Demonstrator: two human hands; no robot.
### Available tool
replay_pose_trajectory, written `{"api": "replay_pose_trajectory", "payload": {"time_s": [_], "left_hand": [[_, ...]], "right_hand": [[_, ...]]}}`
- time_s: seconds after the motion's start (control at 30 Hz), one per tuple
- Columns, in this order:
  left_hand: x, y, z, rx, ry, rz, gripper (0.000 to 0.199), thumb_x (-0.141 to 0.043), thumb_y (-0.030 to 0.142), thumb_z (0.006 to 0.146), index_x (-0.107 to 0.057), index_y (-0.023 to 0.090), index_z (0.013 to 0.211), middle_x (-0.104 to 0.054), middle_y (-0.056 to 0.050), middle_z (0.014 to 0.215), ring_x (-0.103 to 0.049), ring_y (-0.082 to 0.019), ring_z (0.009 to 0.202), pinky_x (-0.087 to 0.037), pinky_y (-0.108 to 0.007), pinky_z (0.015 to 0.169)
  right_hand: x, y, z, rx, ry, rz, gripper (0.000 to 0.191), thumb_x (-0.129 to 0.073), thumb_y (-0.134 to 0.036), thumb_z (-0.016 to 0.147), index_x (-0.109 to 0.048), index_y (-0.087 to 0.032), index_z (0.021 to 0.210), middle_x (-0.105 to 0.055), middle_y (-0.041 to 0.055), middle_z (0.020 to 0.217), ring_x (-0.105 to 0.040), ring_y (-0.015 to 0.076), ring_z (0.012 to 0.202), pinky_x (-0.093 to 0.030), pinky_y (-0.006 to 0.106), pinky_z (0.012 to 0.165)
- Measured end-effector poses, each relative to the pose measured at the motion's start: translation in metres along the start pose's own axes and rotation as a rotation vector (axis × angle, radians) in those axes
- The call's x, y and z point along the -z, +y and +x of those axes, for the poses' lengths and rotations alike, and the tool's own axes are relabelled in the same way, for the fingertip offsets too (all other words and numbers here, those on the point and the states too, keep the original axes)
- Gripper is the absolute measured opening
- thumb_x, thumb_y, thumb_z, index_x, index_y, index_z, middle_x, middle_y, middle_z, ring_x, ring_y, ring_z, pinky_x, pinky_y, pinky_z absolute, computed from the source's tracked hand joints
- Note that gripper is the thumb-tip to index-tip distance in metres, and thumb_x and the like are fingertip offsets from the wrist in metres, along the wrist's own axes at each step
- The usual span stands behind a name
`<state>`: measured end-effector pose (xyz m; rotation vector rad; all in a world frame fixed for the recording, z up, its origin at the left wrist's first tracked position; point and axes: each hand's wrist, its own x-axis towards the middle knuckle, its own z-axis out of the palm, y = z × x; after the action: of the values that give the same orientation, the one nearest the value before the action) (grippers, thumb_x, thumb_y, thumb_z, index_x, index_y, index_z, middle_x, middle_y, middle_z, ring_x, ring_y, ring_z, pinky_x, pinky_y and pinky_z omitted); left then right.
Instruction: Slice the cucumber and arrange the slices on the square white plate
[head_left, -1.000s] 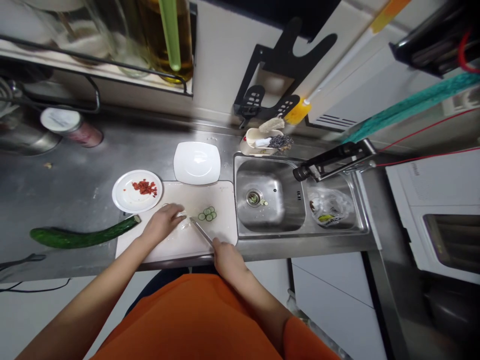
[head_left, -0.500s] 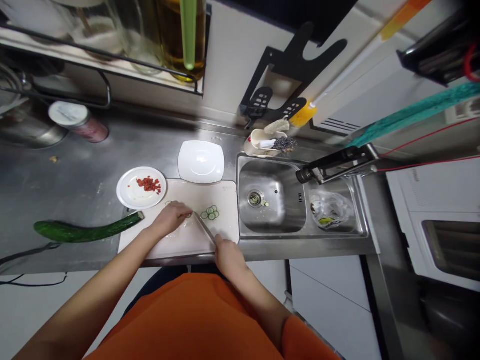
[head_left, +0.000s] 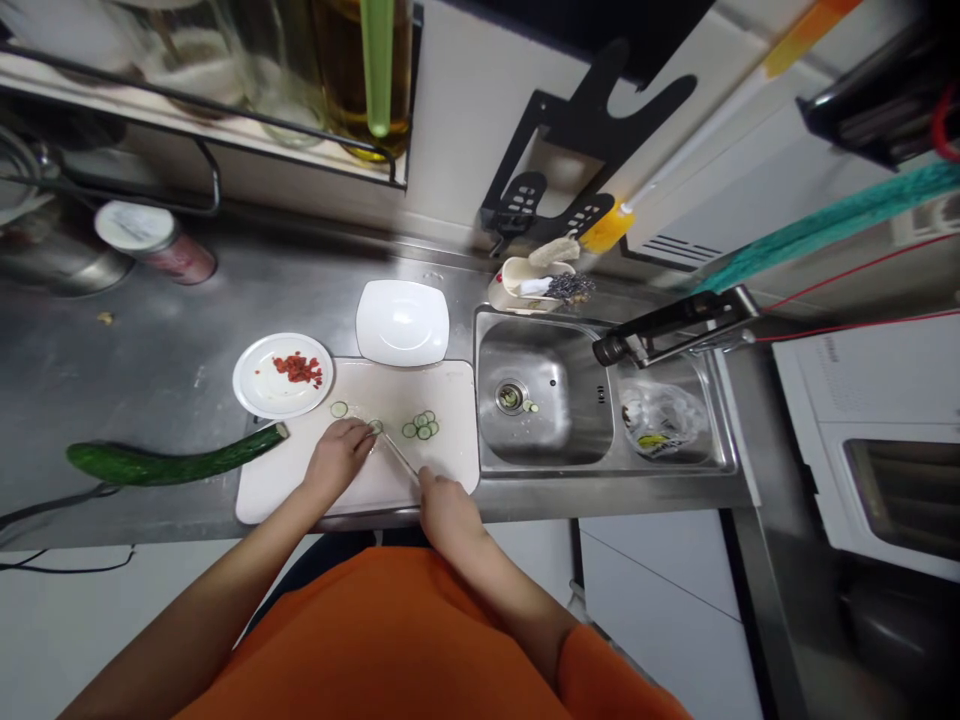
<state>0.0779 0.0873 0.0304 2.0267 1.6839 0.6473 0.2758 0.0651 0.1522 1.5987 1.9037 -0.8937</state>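
Note:
My right hand is wrapped round the handle of a knife, its thin blade slanting up and left over the white cutting board. Just left of the blade tip, my left hand has its fingers closed at a thin cucumber slice, which shows beyond the fingertips. To the right of the knife lies a cluster of several cucumber slices. One lone cucumber slice is above my left hand. A long whole cucumber rests partly on the board's left edge.
A round plate with chopped red pieces overlaps the board's upper left corner. Behind the board is a white square dish. The steel sink with its black faucet lies to the right. A lidded can stands at the back left.
My left hand has shifted a little left and towards me, uncovering the lone slice above it. My right hand has moved slightly left with the knife.

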Motion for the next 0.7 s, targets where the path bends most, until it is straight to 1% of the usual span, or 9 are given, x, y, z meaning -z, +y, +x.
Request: {"api": "replay_pose_trajectory", "payload": {"time_s": [0.07, 0.17, 0.37, 0.57, 0.7], "left_hand": [[-0.004, -0.001, -0.001, -0.023, 0.025, -0.010, 0.025, -0.048, 0.033, 0.089, -0.068, 0.017, 0.092, -0.067, -0.009, 0.094, -0.060, -0.020, 0.089, -0.048, -0.032, 0.085], [-0.006, -0.003, -0.001, -0.044, 0.032, -0.016, 0.025, -0.048, 0.031, 0.089, -0.068, 0.017, 0.092, -0.068, -0.009, 0.095, -0.060, -0.019, 0.090, -0.048, -0.032, 0.085], [-0.008, -0.006, -0.001, -0.065, 0.057, -0.007, 0.025, -0.050, 0.031, 0.089, -0.069, 0.016, 0.092, -0.068, -0.009, 0.093, -0.060, -0.019, 0.089, -0.049, -0.032, 0.084], [-0.007, -0.005, 0.000, -0.073, 0.052, -0.006, 0.024, -0.051, 0.030, 0.089, -0.069, 0.015, 0.091, -0.068, -0.009, 0.091, -0.060, -0.019, 0.087, -0.049, -0.032, 0.084], [-0.005, -0.003, 0.001, -0.051, 0.043, -0.011, 0.023, -0.050, 0.030, 0.088, -0.069, 0.016, 0.090, -0.068, -0.009, 0.093, -0.060, -0.019, 0.088, -0.048, -0.033, 0.085]], "right_hand": [[0.000, -0.004, 0.001, 0.006, -0.004, -0.023, 0.033, -0.034, -0.004, 0.087, -0.049, -0.017, 0.114, -0.064, 0.0110, 0.094, -0.064, 0.0223, 0.091, -0.048, 0.027, 0.069], [0.000, -0.007, 0.004, -0.004, -0.013, -0.045, 0.033, -0.031, -0.005, 0.089, -0.049, -0.017, 0.114, -0.064, 0.0115, 0.094, -0.064, 0.0229, 0.091, -0.049, 0.028, 0.069], [-0.001, -0.007, 0.007, -0.002, 0.007, -0.042, 0.034, -0.028, -0.005, 0.090, -0.049, -0.016, 0.113, -0.065, 0.0115, 0.093, -0.065, 0.0234, 0.091, -0.050, 0.029, 0.069], [0.005, -0.011, 0.006, -0.009, -0.035, -0.018, 0.034, -0.030, -0.004, 0.089, -0.050, -0.015, 0.114, -0.065, 0.0126, 0.096, -0.064, 0.0232, 0.093, -0.050, 0.028, 0.071], [0.009, -0.014, 0.008, 0.001, -0.069, 0.012, 0.035, -0.033, -0.002, 0.086, -0.050, -0.013, 0.114, -0.065, 0.0131, 0.098, -0.064, 0.0239, 0.095, -0.050, 0.029, 0.073]]}}
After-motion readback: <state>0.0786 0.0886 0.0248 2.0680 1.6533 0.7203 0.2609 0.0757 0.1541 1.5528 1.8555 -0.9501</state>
